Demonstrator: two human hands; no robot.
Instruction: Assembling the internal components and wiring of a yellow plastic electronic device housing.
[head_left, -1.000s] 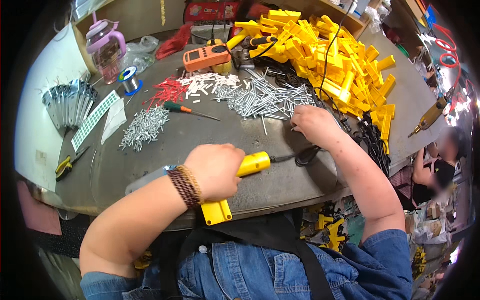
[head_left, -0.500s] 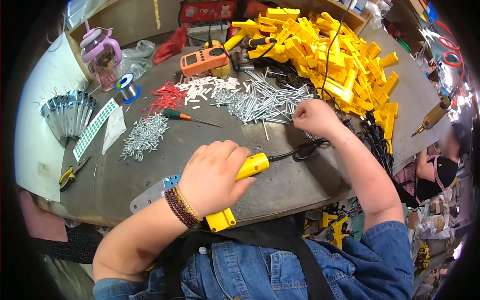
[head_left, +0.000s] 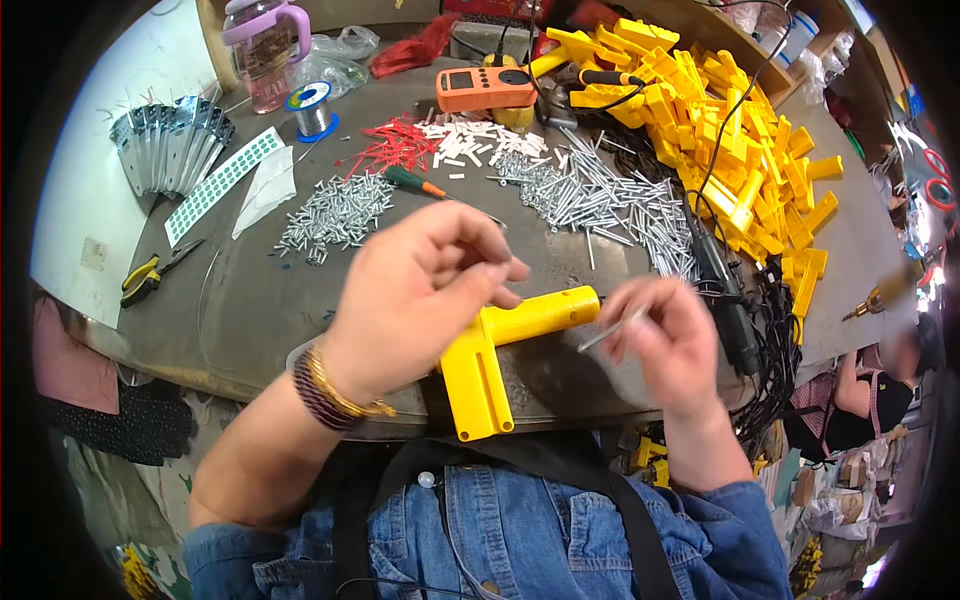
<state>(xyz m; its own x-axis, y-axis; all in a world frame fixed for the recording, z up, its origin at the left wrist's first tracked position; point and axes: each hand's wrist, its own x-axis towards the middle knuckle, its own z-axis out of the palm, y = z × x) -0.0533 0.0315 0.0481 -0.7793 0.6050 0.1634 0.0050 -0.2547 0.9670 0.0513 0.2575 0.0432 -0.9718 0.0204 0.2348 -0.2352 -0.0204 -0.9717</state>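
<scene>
A yellow plastic tool housing (head_left: 477, 385) with a round handle lies at the table's near edge, its handle pointing right. My left hand (head_left: 415, 290) is over its left part, fingers loosely curled and apart from the thumb, with nothing visible in them. It hides part of the housing and most of the clear piece behind it. Just right of the handle's end, my right hand (head_left: 668, 345) pinches a long silvery screw (head_left: 612, 332) between thumb and fingers, slightly blurred. Beyond lies a heap of long screws (head_left: 610, 200).
Short screws (head_left: 335, 215), red sleeves (head_left: 395, 143), white pieces (head_left: 485, 140) and a screwdriver (head_left: 420, 183) lie beyond my hands. Yellow housings (head_left: 720, 130) pile up at the far right, black cables (head_left: 775, 340) below them. Pliers (head_left: 150, 280) lie left; a person (head_left: 860, 400) is at the right.
My right hand has come back from the screw heap toward the handle, a long screw now showing in its fingers. My left hand has loosened and lifted off the housing. The view has shifted.
</scene>
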